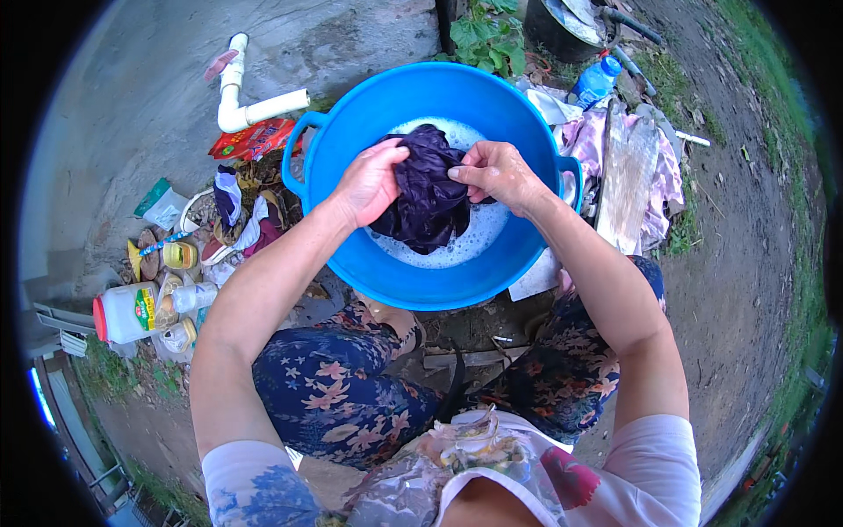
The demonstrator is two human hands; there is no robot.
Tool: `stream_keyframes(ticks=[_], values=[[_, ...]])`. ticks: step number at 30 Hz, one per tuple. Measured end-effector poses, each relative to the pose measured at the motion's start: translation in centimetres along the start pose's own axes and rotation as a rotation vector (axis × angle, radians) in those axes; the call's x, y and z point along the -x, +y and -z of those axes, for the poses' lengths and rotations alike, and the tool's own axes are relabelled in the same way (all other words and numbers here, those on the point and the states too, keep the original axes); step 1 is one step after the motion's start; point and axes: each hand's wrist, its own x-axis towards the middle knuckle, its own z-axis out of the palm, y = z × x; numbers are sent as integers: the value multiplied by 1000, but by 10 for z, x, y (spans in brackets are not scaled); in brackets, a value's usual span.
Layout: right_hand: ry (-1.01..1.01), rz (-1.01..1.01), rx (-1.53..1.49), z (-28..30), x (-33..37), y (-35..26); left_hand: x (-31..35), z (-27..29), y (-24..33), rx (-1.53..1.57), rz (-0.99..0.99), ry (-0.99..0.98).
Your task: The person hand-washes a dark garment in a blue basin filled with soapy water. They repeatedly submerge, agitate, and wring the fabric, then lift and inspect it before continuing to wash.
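A wet, dark purple cloth [428, 198] is bunched up over the sudsy water [457, 250] in a big blue plastic tub [378, 272]. My right hand [500, 176] pinches the cloth's right edge between thumb and fingers. On the other side, my left hand [373, 180] has its fingers curled against the cloth's left edge and seems to grip it; part of the fingers is hidden. The cloth's lower part hangs down to the foam. Its exact garment shape cannot be made out.
Left of the tub lie a red plastic packet [255, 139], shoes and a white jar with a red lid [127, 313]. A white pipe [263, 110] juts from the wall. To the right are a wooden board [625, 180], pink cloth [666, 180] and a blue bottle [597, 81].
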Motion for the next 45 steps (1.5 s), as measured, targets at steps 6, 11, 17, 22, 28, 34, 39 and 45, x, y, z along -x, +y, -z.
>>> stream_keyframes(ticks=[6, 11, 17, 22, 28, 34, 39, 45], values=[[215, 15, -145, -18, -4, 7, -3, -12, -9, -484, 117, 131], [47, -92, -501, -31, 0, 7, -5, -8, -16, -794, 66, 442], [186, 42, -23, -26, -13, 19, -2, -11, -19, -243, -55, 246], [356, 26, 548, -16, -14, 32, -5, -10, -18, -221, 9, 106], [133, -211, -367, -34, -8, 26, -8, -2, -26, -944, -36, 249], [-57, -163, -538, -27, -5, 28, -7, 11, -28, -1045, 31, 302], [-73, -149, -479, -25, 5, 26, 4, -4, -23, -393, 78, 178], [110, -96, -160, -16, -1, 31, 7, 2, -21, -136, 78, 6]])
